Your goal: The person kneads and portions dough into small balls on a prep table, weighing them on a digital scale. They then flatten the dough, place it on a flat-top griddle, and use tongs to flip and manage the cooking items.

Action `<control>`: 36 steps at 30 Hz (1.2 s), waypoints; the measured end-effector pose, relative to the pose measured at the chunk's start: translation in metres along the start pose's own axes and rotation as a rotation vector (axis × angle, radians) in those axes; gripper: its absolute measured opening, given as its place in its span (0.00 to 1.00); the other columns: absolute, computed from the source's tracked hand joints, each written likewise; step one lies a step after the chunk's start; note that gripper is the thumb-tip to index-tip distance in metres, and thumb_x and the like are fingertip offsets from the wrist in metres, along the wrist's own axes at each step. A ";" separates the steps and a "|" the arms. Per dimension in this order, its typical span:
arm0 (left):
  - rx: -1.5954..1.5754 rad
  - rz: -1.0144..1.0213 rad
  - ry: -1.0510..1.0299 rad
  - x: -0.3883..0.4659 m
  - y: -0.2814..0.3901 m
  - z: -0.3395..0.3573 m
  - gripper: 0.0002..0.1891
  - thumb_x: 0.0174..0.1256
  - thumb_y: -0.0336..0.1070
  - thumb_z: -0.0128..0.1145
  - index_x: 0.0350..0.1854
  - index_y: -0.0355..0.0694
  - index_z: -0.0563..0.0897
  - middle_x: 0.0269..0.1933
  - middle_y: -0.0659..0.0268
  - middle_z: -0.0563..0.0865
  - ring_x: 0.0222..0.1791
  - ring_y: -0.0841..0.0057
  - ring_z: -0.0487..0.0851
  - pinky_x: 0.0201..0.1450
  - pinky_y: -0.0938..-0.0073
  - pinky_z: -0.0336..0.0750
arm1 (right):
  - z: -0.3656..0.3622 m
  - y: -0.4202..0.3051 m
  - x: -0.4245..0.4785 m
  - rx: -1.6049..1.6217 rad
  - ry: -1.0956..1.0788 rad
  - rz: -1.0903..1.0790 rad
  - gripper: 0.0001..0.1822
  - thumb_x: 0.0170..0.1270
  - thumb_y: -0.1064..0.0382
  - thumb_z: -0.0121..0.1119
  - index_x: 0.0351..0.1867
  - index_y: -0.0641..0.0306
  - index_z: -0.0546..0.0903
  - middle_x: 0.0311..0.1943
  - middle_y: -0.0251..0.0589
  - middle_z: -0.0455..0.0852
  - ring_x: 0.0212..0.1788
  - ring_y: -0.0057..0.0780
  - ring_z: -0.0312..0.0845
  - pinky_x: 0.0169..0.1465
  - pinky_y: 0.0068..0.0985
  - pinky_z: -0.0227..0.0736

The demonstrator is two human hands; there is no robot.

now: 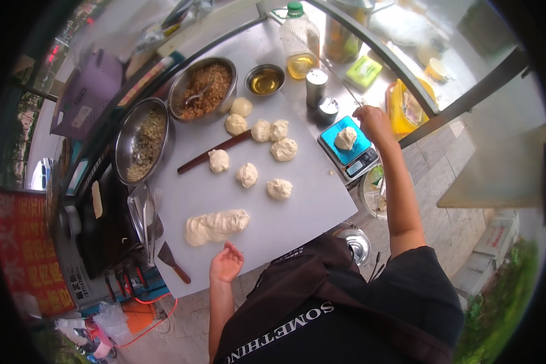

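Note:
My left hand (227, 264) is palm up with its fingers bent, at the near edge of the white board (318, 207), just below a long piece of dough (217, 226). It holds nothing. Beyond the scale's right side is my right hand (372, 122), its fingers curled near a thin metal object; whether it grips this is unclear. A dough lump (346, 138) rests on the blue top of the digital kitchen scale (363, 162). Several dough portions (280, 189) lie spread on the board, some near a dark wooden rolling pin (200, 157).
Steel bowls of meat filling (209, 91) and chopped filling (148, 145) stand at the back left, beside a small oil bowl (265, 82). An oil bottle (300, 54) and two shakers (316, 86) stand behind. A scraper (174, 263) and tongs (139, 214) lie left.

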State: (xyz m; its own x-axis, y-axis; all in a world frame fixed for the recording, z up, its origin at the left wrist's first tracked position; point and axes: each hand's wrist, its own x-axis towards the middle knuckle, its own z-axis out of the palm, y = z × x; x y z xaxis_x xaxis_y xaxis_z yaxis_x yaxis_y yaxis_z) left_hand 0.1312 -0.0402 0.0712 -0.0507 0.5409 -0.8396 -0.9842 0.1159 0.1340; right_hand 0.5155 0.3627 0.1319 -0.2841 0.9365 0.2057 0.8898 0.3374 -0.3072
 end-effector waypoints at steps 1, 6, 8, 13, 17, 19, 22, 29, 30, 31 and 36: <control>-0.018 0.010 0.014 -0.002 -0.001 -0.005 0.11 0.61 0.25 0.51 0.44 0.43 0.79 0.43 0.71 0.82 0.45 0.78 0.79 0.52 0.68 0.71 | -0.004 -0.002 0.001 -0.002 0.003 -0.027 0.10 0.53 0.70 0.55 0.31 0.52 0.87 0.31 0.41 0.86 0.38 0.39 0.82 0.39 0.35 0.76; -0.067 0.068 0.101 -0.018 -0.010 -0.020 0.11 0.60 0.26 0.51 0.44 0.43 0.80 0.43 0.71 0.82 0.45 0.79 0.79 0.52 0.68 0.71 | 0.020 -0.010 -0.024 0.040 -0.117 -0.120 0.28 0.70 0.52 0.46 0.64 0.70 0.65 0.67 0.56 0.62 0.69 0.50 0.54 0.71 0.36 0.47; -0.078 0.074 0.111 -0.025 -0.013 -0.023 0.11 0.60 0.26 0.51 0.44 0.43 0.80 0.43 0.71 0.82 0.45 0.79 0.79 0.52 0.69 0.71 | 0.024 -0.008 -0.034 0.067 -0.023 -0.041 0.29 0.70 0.52 0.46 0.65 0.68 0.63 0.68 0.56 0.60 0.71 0.50 0.51 0.71 0.36 0.48; -0.063 0.117 0.062 -0.045 -0.012 -0.042 0.11 0.61 0.27 0.52 0.45 0.44 0.79 0.43 0.72 0.82 0.45 0.79 0.79 0.51 0.71 0.72 | -0.001 -0.012 -0.038 0.106 0.110 0.030 0.29 0.72 0.50 0.43 0.69 0.61 0.59 0.71 0.51 0.55 0.73 0.42 0.46 0.73 0.31 0.44; -0.047 0.176 0.078 -0.068 -0.007 -0.081 0.11 0.62 0.28 0.52 0.46 0.45 0.79 0.43 0.71 0.82 0.45 0.79 0.79 0.50 0.70 0.72 | -0.044 -0.036 -0.054 0.151 0.238 0.022 0.29 0.71 0.50 0.44 0.68 0.62 0.62 0.70 0.50 0.58 0.72 0.45 0.49 0.72 0.33 0.46; -0.056 0.207 0.114 -0.086 -0.006 -0.115 0.10 0.63 0.28 0.52 0.46 0.45 0.79 0.43 0.71 0.83 0.45 0.78 0.79 0.50 0.69 0.72 | -0.063 -0.056 -0.060 0.180 0.294 -0.011 0.28 0.71 0.51 0.44 0.68 0.61 0.62 0.69 0.50 0.59 0.71 0.44 0.52 0.72 0.33 0.47; -0.110 0.263 0.165 -0.126 -0.010 -0.180 0.10 0.63 0.29 0.52 0.46 0.45 0.79 0.43 0.71 0.83 0.44 0.78 0.80 0.49 0.68 0.72 | -0.066 -0.096 -0.079 0.158 0.399 -0.065 0.26 0.71 0.53 0.45 0.66 0.63 0.66 0.66 0.52 0.66 0.70 0.43 0.57 0.70 0.33 0.50; -0.410 0.328 0.203 -0.207 -0.030 -0.373 0.06 0.64 0.32 0.54 0.42 0.45 0.79 0.39 0.72 0.83 0.41 0.78 0.79 0.47 0.69 0.72 | 0.000 -0.318 -0.207 0.237 0.327 -0.380 0.20 0.62 0.65 0.59 0.55 0.66 0.74 0.54 0.52 0.77 0.56 0.47 0.71 0.60 0.36 0.65; -0.448 0.350 0.201 -0.214 -0.035 -0.403 0.05 0.65 0.32 0.54 0.41 0.45 0.79 0.39 0.73 0.83 0.41 0.78 0.79 0.46 0.69 0.72 | 0.019 -0.358 -0.230 0.279 0.238 -0.432 0.21 0.60 0.65 0.61 0.55 0.66 0.74 0.54 0.52 0.77 0.55 0.48 0.72 0.59 0.37 0.66; -0.483 0.354 0.203 -0.219 -0.043 -0.426 0.05 0.65 0.32 0.54 0.40 0.45 0.79 0.38 0.73 0.82 0.40 0.78 0.79 0.45 0.69 0.72 | 0.037 -0.394 -0.254 0.342 0.082 -0.430 0.22 0.58 0.66 0.62 0.54 0.66 0.74 0.54 0.52 0.77 0.55 0.49 0.72 0.58 0.37 0.66; -0.649 0.451 0.227 -0.273 -0.045 -0.487 0.03 0.66 0.34 0.52 0.40 0.45 0.78 0.36 0.73 0.82 0.38 0.78 0.79 0.42 0.70 0.72 | 0.129 -0.525 -0.347 0.401 -0.352 -0.621 0.27 0.56 0.59 0.64 0.56 0.67 0.72 0.54 0.52 0.75 0.55 0.51 0.70 0.59 0.38 0.67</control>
State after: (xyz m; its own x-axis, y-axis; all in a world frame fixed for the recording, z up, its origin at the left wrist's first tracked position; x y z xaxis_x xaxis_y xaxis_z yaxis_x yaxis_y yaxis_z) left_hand 0.1063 -0.5990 0.0378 -0.4296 0.2302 -0.8732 -0.7595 -0.6152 0.2115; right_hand 0.1011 -0.1266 0.1019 -0.8379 0.5203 0.1647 0.3569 0.7507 -0.5560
